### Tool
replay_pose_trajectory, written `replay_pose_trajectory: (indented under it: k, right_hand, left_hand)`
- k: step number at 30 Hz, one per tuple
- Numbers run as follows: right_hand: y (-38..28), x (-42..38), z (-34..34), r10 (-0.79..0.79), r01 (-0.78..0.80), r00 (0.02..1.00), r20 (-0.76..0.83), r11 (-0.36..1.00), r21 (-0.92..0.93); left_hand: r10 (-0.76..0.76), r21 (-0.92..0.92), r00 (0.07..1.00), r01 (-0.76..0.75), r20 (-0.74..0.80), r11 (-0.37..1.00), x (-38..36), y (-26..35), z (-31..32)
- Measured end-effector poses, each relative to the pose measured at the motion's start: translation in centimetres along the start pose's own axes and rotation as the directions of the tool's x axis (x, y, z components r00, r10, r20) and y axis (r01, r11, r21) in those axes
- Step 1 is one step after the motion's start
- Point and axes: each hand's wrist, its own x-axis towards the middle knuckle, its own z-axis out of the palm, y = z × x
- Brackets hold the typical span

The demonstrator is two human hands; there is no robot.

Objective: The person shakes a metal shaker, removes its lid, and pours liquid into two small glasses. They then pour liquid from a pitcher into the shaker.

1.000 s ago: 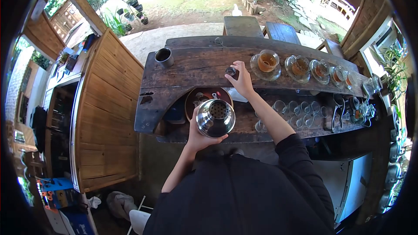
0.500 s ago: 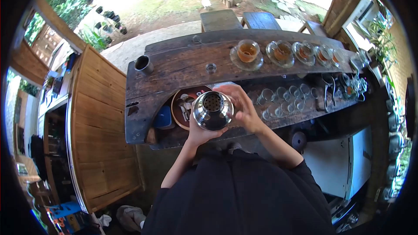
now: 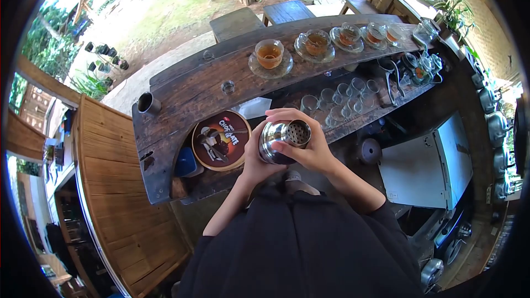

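Note:
A shiny metal cocktail shaker [image 3: 270,142] is between my two hands in front of my body, its strainer top [image 3: 298,133] uncovered and tilted to the right. My left hand [image 3: 253,157] wraps round the shaker's body from the left. Around the shoulder below the strainer, my right hand [image 3: 312,146] is closed, its thumb lying across the metal. Just left of the hands lies a round tray [image 3: 243,152] printed with a chocolate label, with spoons and small utensils in it.
Glass cups of amber drink [image 3: 269,55] stand on saucers along the wooden counter [image 3: 187,102]. A small glass [image 3: 227,86] and a dark metal cup [image 3: 148,104] are further left. Several upturned glasses [image 3: 337,105] fill the lower shelf. A blue container [image 3: 187,163] sits beside the tray.
My right hand, earlier loosely beside the shaker, now grips its top. The shaker has tipped to the right. My view has turned, showing more of the tray.

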Motion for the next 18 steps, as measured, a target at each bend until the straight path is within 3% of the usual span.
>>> replay_pose_trajectory:
  k: [7,18]
  right_hand:
    - [0.0,0.5,1.4,-0.093,0.093,0.996,0.01,0.995,0.028]
    - [0.3,2.3,4.2,-0.102,0.083,0.979,0.176,0.991,0.108]
  left_hand:
    - [-0.006,0.01,1.0,0.006,0.004,1.0,-0.7,0.4,-1.4]
    - [-0.034,0.032,0.987,0.04,-0.159,0.999,-3.0,1.4,-4.0]
